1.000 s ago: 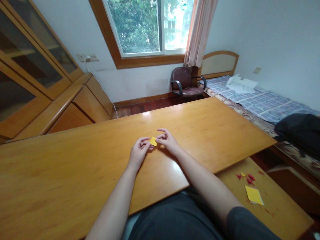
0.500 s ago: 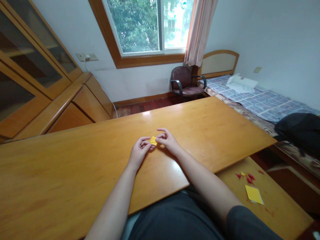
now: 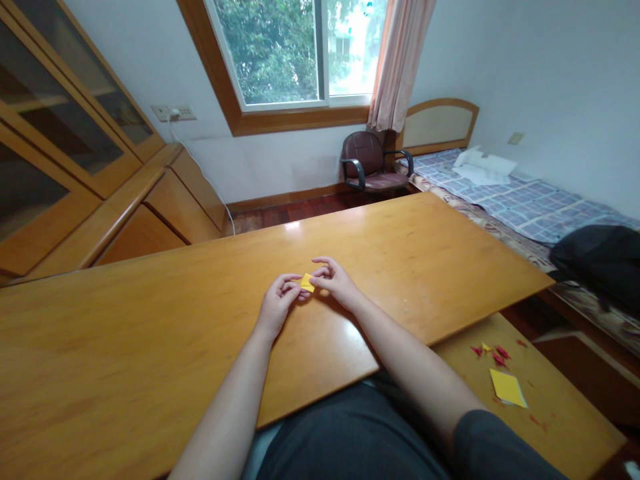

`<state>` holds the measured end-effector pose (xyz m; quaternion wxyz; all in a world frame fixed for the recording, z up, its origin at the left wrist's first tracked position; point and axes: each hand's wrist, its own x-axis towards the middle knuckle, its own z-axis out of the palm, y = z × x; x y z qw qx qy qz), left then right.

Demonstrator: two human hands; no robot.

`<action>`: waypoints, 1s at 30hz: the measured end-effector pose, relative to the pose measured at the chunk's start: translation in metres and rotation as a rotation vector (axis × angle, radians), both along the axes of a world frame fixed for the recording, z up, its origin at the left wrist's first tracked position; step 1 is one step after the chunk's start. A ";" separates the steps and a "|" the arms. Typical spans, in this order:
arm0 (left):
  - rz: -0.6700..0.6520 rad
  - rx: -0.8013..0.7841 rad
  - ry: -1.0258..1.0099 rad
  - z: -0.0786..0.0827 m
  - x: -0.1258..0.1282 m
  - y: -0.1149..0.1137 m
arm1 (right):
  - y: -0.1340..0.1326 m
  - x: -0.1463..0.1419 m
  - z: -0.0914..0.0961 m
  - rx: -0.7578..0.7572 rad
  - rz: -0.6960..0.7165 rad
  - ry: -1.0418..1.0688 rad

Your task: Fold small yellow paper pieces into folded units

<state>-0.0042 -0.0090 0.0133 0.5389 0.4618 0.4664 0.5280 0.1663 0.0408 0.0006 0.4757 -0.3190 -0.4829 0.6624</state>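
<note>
A small folded piece of yellow paper (image 3: 307, 283) is held between my two hands, just above the wooden table (image 3: 150, 333). My left hand (image 3: 278, 303) pinches its left edge between thumb and fingers. At the right edge, the thumb and fingers of my right hand (image 3: 338, 283) grip the same paper, with the index finger raised and bent over. A crease runs across the paper's face; its underside is hidden by my fingers.
On a lower board (image 3: 465, 340) at right lie a stack of yellow paper squares (image 3: 508, 388) and several small red folded pieces (image 3: 500, 357), with a small yellow one (image 3: 486, 348). Beyond the table are a chair (image 3: 367, 163), a bed (image 3: 530, 200) and a black bag (image 3: 600, 263).
My right thumb and fingers have shifted very slightly left on the yellow paper. Both hands keep hold of it, and everything else looks the same.
</note>
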 end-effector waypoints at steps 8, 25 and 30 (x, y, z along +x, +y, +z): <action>0.011 -0.004 0.079 -0.005 0.003 0.002 | -0.002 0.000 0.004 0.014 0.014 -0.031; 0.011 -0.031 0.030 -0.004 0.003 0.004 | -0.002 -0.001 -0.001 0.097 0.018 -0.046; 0.017 -0.048 0.022 -0.005 0.000 0.006 | -0.004 0.000 0.000 0.107 0.053 -0.073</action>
